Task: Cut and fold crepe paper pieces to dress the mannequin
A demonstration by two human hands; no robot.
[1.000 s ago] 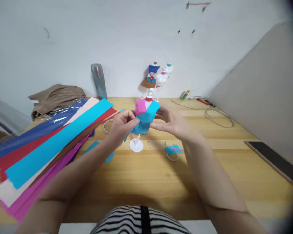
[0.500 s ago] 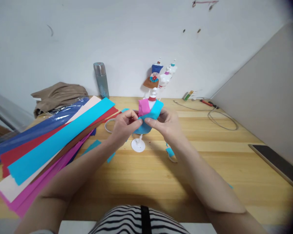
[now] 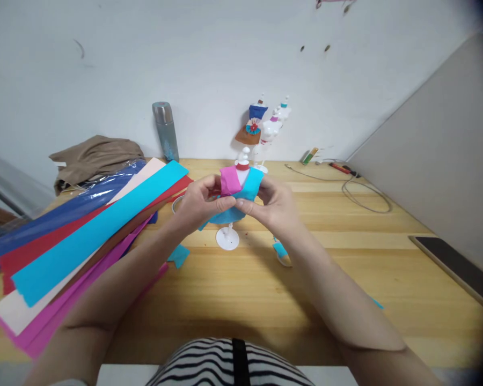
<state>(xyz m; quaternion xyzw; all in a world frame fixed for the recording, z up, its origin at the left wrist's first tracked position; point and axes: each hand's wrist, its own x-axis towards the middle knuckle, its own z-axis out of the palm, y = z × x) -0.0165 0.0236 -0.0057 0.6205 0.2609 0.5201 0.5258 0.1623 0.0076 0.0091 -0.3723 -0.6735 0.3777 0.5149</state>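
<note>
A miniature dress form (image 3: 244,155) stands on its round white base (image 3: 227,239) mid-table, leaning slightly. Pink crepe paper (image 3: 230,180) covers one shoulder, and blue crepe paper (image 3: 254,185) crosses the other shoulder and wraps the body. On the left, my left hand (image 3: 203,202) is closed round the waist, its thumb pressing the blue paper in front. My right hand (image 3: 274,205) closes on the opposite side, and its thumb tip meets the left one at the front of the waist. The fingers behind the form are partly hidden.
Crepe paper strips (image 3: 100,233) are piled at the left, near a tape roll (image 3: 177,204) and a thermos (image 3: 166,131). More dress forms (image 3: 257,112) stand behind. Blue scraps (image 3: 179,255) lie about. At the right are a cable (image 3: 366,198) and a phone (image 3: 454,271).
The dress form's upper part has shifted left and down a little. My left thumb and fingers have gone from a pinch at the waist to a wider grip round it.
</note>
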